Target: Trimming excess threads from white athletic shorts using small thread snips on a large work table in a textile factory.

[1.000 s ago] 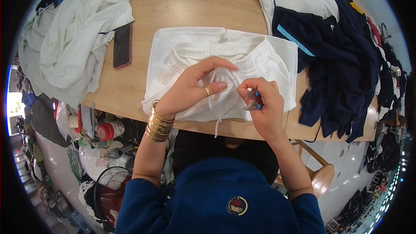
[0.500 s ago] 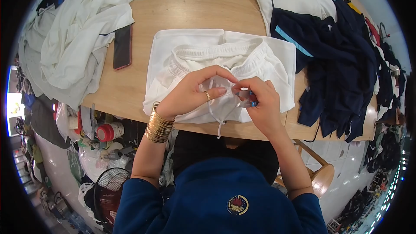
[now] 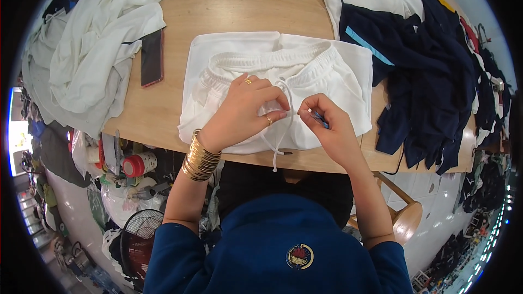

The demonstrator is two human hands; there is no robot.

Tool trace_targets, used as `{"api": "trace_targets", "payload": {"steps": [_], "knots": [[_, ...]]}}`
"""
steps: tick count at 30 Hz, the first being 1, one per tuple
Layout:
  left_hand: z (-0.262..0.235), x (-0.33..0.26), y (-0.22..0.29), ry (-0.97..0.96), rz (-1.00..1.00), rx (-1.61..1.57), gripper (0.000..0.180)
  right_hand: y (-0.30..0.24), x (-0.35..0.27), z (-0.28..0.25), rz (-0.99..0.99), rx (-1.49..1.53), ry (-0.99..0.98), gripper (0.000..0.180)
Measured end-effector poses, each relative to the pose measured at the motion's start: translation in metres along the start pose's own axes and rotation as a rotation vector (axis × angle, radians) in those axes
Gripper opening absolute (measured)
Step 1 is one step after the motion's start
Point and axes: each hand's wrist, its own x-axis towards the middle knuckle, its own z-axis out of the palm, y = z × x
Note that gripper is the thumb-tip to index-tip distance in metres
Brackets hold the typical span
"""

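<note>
Lying at 12 o'clock on the worktop point(image 3: 234, 11), the white garment point(image 3: 311, 84) has its cord point(image 3: 275, 160) running roughly 12 to 6, nearer the left hand point(image 3: 245, 110), whose curled fingers' hold I cannot tell; the right hand point(image 3: 330, 122), at 3 o'clock, closes around a blue tool point(image 3: 319, 119).

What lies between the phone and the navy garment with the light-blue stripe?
In the head view, a strip of wooden tabletop, then the folded white drawstring pants, with the left hand and right hand over them.
</note>
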Motion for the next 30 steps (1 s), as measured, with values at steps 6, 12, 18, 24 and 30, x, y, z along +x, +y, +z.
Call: {"api": "trace_targets", "payload": {"steps": [6, 12, 18, 24, 30], "knots": [[0.001, -0.001, 0.0, 0.044, -0.108, -0.024, 0.011, 0.012, -0.006, 0.007, 0.046, -0.189, 0.036, 0.02], [0.002, -0.004, 0.0, 0.004, -0.341, -0.293, 0.01, 0.017, -0.011, 0.021, -0.2, -0.199, 0.191, 0.026], [0.004, -0.007, -0.003, 0.034, -0.2, -0.345, 0.022, 0.013, -0.004, 0.032, 0.097, -0.045, 0.209, 0.018], [0.004, -0.006, 0.005, 0.047, -0.125, -0.047, 0.026, 0.018, -0.002, 0.032, 0.049, 0.042, 0.224, 0.014], [0.007, -0.005, -0.003, 0.122, -0.131, -0.066, 0.015, 0.018, -0.007, 0.024, 0.092, -0.017, 0.156, 0.019]]}}
